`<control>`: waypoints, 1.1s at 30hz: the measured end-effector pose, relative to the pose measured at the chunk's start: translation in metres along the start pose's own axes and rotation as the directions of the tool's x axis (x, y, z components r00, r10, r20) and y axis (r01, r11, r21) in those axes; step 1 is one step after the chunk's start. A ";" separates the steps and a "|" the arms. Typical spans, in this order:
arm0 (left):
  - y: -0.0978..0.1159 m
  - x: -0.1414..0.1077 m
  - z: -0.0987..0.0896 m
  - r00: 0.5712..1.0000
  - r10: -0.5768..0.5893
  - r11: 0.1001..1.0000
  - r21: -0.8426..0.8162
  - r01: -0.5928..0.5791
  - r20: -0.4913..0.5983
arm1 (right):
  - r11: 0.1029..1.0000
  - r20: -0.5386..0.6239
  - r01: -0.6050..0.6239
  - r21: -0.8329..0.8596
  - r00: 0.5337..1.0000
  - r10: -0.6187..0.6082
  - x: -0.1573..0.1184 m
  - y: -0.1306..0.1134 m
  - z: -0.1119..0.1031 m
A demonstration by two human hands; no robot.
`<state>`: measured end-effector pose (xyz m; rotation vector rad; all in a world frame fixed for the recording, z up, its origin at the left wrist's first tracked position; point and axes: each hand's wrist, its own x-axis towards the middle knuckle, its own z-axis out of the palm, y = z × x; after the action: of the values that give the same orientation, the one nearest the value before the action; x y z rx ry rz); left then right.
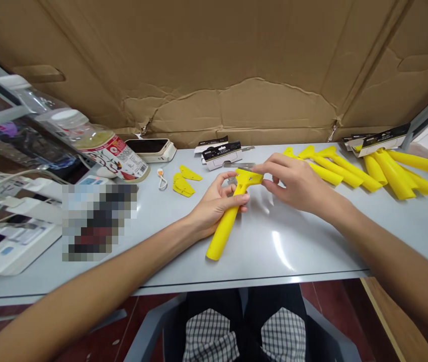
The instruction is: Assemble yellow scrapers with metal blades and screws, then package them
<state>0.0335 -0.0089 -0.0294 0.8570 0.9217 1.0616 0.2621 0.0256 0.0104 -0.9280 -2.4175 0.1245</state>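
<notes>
A yellow plastic scraper (226, 224) slants over the table, its wide head up and its handle end toward me. My left hand (217, 201) is wrapped around its neck, thumb on top. At the head lies a thin metal blade (242, 165), sticking out to the left. My right hand (292, 178) has its fingertips on the right end of the head and blade, thumb below; the exact grip is partly hidden. Just behind are black-and-white blade packs (222, 156). Yellow flat plastic pieces (183, 185) lie to the left.
Several yellow scraper handles (349, 171) lie at the right, with more under black card packs (385, 140). At the left stand a labelled bottle (117, 153), a white-cased phone (151, 149), a short cable (162, 180) and power strips (17, 246). Cardboard (229, 60) walls the back.
</notes>
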 end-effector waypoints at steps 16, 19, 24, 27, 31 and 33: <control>-0.001 0.005 -0.002 0.997 -0.049 0.999 -0.010 0.050 0.056 | 0.993 0.104 -0.098 -0.073 0.989 0.105 0.002 0.015 -0.006; 0.002 0.003 0.000 0.998 -0.045 0.999 -0.002 0.045 0.044 | 0.989 0.115 -0.123 -0.087 0.985 0.132 0.003 0.016 -0.008; 0.004 0.000 0.000 0.998 -0.015 0.996 0.094 0.010 0.060 | 0.981 0.103 -0.183 0.064 0.979 0.176 0.004 0.014 -0.008; 0.002 0.000 -0.001 0.998 0.017 0.994 0.110 -0.023 0.055 | 0.875 0.173 -0.329 0.354 0.943 0.284 0.006 0.011 -0.007; 0.003 0.002 -0.004 0.997 0.043 0.993 0.111 -0.050 0.065 | 0.611 0.247 -0.474 0.634 0.873 0.420 0.008 0.011 -0.005; 0.006 0.003 -0.006 0.995 0.013 0.989 0.145 -0.027 0.095 | 0.528 0.200 -0.454 0.718 0.861 0.469 0.009 0.014 -0.004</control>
<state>0.0269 -0.0037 -0.0269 1.0313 0.9212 0.9708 0.2670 0.0415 0.0145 -1.0960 -1.7221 1.2167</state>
